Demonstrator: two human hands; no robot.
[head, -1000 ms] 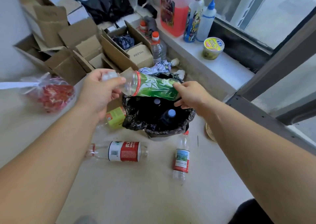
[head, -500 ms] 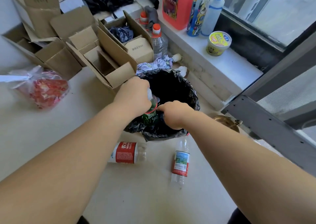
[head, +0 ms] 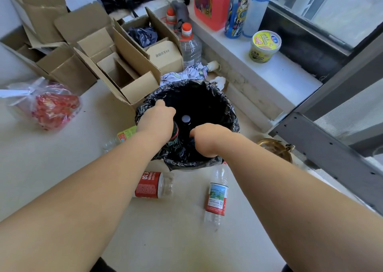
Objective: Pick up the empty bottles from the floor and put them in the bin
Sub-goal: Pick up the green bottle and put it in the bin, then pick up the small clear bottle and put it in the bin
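Both hands reach into the bin (head: 230,105). The left hand (head: 156,120) grasps a green bottle (head: 174,133), standing upright; whether the right hand (head: 207,140) holds anything cannot be told. Two bottles lie on the floor (head: 62,168) below.

Open cardboard boxes (head: 87,49) crowd the far left of the floor, one holding a crumpled dark bag (head: 142,35). A clear plastic bag of red things (head: 51,105) lies at the left. Along the white sill (head: 290,79) on the far right stand a jug of red liquid (head: 211,2), two squeeze bottles (head: 246,8) and a yellow tub (head: 264,45). A brass bowl (head: 276,149) sits near the grey door frame (head: 331,147).
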